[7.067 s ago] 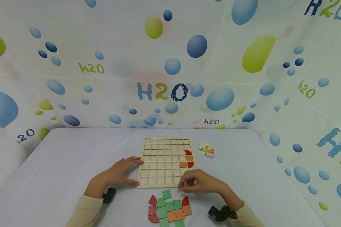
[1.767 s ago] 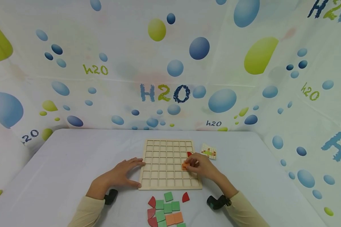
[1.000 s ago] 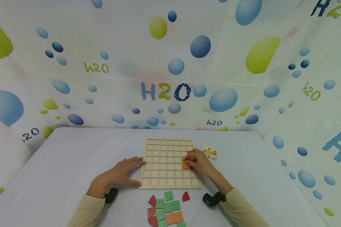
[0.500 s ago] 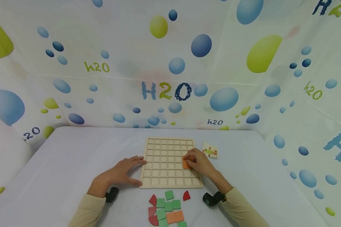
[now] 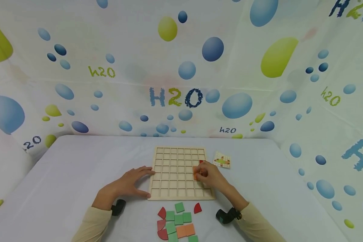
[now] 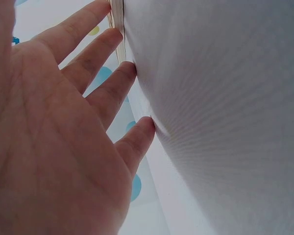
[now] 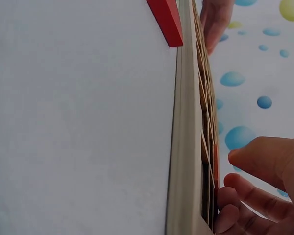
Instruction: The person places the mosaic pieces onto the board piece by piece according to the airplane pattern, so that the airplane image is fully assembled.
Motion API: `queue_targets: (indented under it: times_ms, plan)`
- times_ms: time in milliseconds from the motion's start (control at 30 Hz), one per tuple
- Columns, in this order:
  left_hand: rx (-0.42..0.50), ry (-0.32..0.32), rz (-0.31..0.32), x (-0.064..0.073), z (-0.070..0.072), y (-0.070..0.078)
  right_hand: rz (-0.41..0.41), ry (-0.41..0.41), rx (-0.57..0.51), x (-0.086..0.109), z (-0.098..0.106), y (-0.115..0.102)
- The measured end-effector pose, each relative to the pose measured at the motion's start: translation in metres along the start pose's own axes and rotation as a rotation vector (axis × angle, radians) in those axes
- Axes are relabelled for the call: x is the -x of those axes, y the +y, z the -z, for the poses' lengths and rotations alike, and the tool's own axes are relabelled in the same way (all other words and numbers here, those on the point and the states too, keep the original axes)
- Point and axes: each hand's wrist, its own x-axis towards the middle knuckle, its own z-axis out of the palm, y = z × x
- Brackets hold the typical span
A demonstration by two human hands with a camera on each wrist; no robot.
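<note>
A wooden grid board [image 5: 169,174] lies on the white table. Near its right side, two orange square tiles [image 5: 195,169] sit one above the other in neighbouring cells, partly covered by my right hand [image 5: 212,175]. That hand's fingertips are right at these tiles; in the right wrist view its thumb and index finger stand apart with nothing visible between them. A red quarter-circle piece [image 5: 201,161] peeks out beyond the hand, and other cells beneath it are hidden. My left hand [image 5: 125,183] is spread, its fingertips and thumb resting against the board's left edge.
Loose pieces lie in front of the board: several green squares [image 5: 178,219], two orange squares [image 5: 185,231], red quarter-circles [image 5: 161,224] on the left and a lone red one [image 5: 197,208]. A small pattern card [image 5: 222,160] lies right of the board.
Compared with 7.1 s ago, an orange square has left the loose pile and sits on the board above another. My right hand, lately over these tiles, has drawn slightly nearer. The left stays put.
</note>
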Motion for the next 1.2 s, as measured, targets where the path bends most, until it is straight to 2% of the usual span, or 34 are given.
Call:
queue_targets:
  times_ms: [467,1000,1200]
  plan:
    - [0.010,-0.002,0.008,-0.003,-0.002,-0.004,0.037,-0.089,-0.062,0.014,-0.003,-0.014]
    - [0.007,0.002,-0.007,0.001,0.002,0.000,0.101,-0.181,-0.137,0.024,-0.013,-0.028]
    - [-0.001,0.005,-0.011,0.001,0.000,-0.003,0.078,-0.236,-0.155,0.028,-0.014,-0.031]
